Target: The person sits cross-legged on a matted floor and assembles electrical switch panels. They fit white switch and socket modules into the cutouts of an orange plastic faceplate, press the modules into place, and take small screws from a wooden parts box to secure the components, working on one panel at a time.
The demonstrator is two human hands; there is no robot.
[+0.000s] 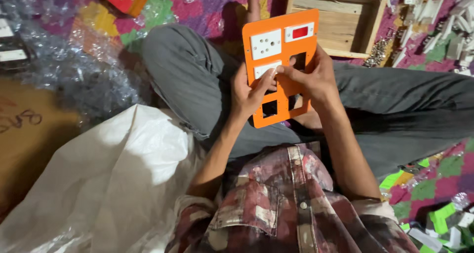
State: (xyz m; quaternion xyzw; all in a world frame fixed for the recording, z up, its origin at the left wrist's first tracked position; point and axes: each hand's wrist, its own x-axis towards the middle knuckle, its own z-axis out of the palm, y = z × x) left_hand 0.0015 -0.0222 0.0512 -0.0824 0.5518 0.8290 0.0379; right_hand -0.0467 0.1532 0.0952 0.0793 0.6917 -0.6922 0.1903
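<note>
Seen from above, a person sits cross-legged on a patchwork mat of pink, green and yellow fabric, wearing grey trousers and a faded red and cream patterned shirt. Both hands hold up a flat orange plastic switch plate with rectangular cut-outs over the lap, near the middle of the scene and tilted slightly to the right. The left hand is closed around the plate's left edge, its thumb lying on the front face. The right hand grips the plate's right side, with its fingers curled in front and fingertips pressing on a white rectangular switch module set in a middle opening. Above that sit a white round-hole socket module and a white rocker switch with a red centre, both already fitted near the top; the lower openings are empty. Far right of the plate stands an open shallow wooden box. A heap of small white plastic parts lies at the far right. A large white woven sack fills the near left, with crumpled clear plastic wrap beyond it.
</note>
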